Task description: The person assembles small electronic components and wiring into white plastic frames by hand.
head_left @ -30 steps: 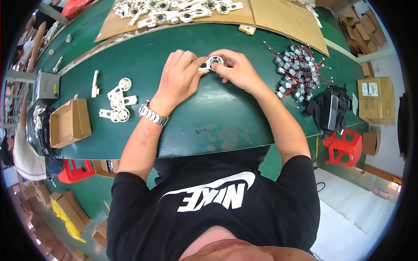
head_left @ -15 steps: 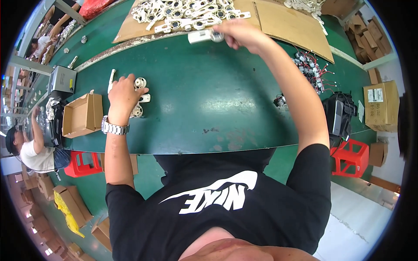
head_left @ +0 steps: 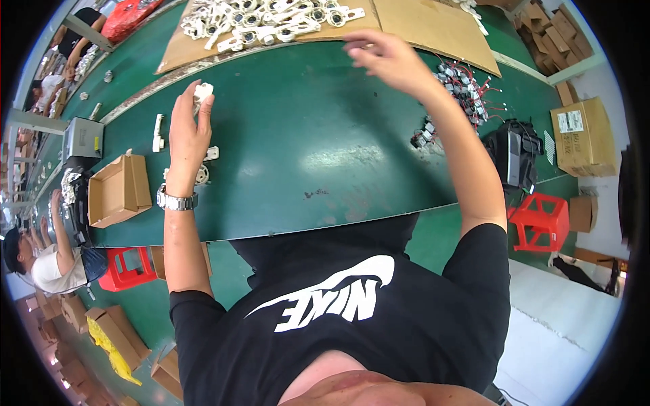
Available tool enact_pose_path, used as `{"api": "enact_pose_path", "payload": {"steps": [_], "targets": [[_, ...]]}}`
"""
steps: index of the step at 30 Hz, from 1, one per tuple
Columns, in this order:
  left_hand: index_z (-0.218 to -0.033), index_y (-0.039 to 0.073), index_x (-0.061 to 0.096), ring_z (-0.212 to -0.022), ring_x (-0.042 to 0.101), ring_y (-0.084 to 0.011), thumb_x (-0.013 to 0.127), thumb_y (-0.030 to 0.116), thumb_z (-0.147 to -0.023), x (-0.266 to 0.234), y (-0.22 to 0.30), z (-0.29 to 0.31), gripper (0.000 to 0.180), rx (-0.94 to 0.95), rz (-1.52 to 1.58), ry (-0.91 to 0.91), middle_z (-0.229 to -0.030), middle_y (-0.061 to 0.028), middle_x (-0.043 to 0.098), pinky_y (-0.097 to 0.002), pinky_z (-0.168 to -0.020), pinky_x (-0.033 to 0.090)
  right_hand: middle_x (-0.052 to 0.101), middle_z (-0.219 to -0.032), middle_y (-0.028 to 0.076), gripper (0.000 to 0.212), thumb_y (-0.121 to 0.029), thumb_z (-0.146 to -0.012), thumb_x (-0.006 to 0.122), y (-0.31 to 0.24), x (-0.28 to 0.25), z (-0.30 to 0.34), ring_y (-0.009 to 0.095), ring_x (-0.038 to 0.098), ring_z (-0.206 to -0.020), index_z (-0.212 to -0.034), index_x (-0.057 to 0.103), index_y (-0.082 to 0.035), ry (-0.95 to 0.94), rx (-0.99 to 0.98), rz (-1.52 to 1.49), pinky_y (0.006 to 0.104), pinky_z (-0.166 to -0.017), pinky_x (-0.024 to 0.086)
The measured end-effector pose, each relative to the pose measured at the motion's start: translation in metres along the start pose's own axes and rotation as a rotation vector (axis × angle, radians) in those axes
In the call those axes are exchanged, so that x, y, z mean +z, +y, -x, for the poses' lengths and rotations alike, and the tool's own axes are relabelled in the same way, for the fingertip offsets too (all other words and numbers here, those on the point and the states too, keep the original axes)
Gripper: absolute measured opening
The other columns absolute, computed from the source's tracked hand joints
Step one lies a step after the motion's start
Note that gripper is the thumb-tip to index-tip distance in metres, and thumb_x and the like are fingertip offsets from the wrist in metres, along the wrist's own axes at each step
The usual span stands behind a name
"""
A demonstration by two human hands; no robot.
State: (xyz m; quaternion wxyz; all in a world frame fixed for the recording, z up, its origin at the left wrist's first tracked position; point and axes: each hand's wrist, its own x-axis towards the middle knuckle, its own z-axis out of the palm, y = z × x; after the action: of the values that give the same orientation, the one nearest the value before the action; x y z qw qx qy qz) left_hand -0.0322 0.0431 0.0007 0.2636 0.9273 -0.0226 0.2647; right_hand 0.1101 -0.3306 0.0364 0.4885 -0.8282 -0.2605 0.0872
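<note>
My left hand (head_left: 188, 132) is raised over the left part of the green table (head_left: 291, 128), with a white plastic part (head_left: 202, 93) with a rounded end between thumb and fingers. More white plastic parts (head_left: 211, 153) lie beside its wrist, partly covered by the hand and arm. A slim white handle-shaped piece (head_left: 158, 133) rests left of it. My right hand (head_left: 389, 61) hovers below the front edge of the cardboard, fingers stretched out and holding nothing. Ahead of it is a heap of white parts with round dark-centred heads (head_left: 271, 20).
Cardboard sheets (head_left: 433, 30) cover the far side. Small motors with red wires (head_left: 460, 95) are heaped right, near a black bag-like object (head_left: 512, 152). An open cardboard box (head_left: 120, 193) and a grey metal box (head_left: 83, 139) stand left. A co-worker (head_left: 51, 264) sits far left.
The white part my right hand held is gone from it, and its fingers have opened. My left hand has moved away from me and now holds a white part. The view has shifted slightly.
</note>
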Motion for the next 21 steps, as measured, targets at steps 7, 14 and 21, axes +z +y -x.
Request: {"api": "enact_pose_path", "payload": {"steps": [7, 14, 21], "targets": [[-0.151, 0.001, 0.042, -0.115, 0.066, -0.0419, 0.06, 0.003, -0.103, 0.064, 0.049, -0.001, 0.052, -0.091, 0.314, -0.284, -0.128, -0.0256, 0.066, -0.0435, -0.098, 0.052, 0.072, -0.105, 0.013, 0.025, -0.004, -0.088, 0.074, 0.021, -0.069, 0.096, 0.03, 0.068, -0.1, -0.113, 0.072, -0.003, -0.346, 0.003, 0.537, 0.0399, -0.092, 0.054], [-0.122, 0.002, 0.061, -0.084, 0.073, -0.028, 0.071, 0.019, -0.102, 0.103, 0.081, -0.013, 0.028, -0.195, 0.505, -0.42, -0.091, -0.0161, 0.076, -0.0386, -0.077, 0.055, 0.062, -0.106, 0.007, 0.034, -0.006, -0.073, 0.085, 0.002, -0.038, 0.14, 0.031, 0.056, -0.11, -0.105, 0.072, -0.009, -0.317, -0.012, 1.005, 0.0436, -0.094, 0.05], [-0.129, 0.005, 0.059, -0.078, 0.061, -0.0136, 0.077, 0.019, -0.098, 0.101, 0.072, -0.006, 0.038, -0.156, 0.524, -0.392, -0.089, -0.0051, 0.07, -0.0304, -0.074, 0.051, 0.065, -0.098, 0.012, 0.028, -0.008, -0.078, 0.079, 0.011, -0.047, 0.118, 0.035, 0.061, -0.101, -0.099, 0.062, -0.002, -0.206, -0.094, 0.636, 0.0449, -0.092, 0.051]]}}
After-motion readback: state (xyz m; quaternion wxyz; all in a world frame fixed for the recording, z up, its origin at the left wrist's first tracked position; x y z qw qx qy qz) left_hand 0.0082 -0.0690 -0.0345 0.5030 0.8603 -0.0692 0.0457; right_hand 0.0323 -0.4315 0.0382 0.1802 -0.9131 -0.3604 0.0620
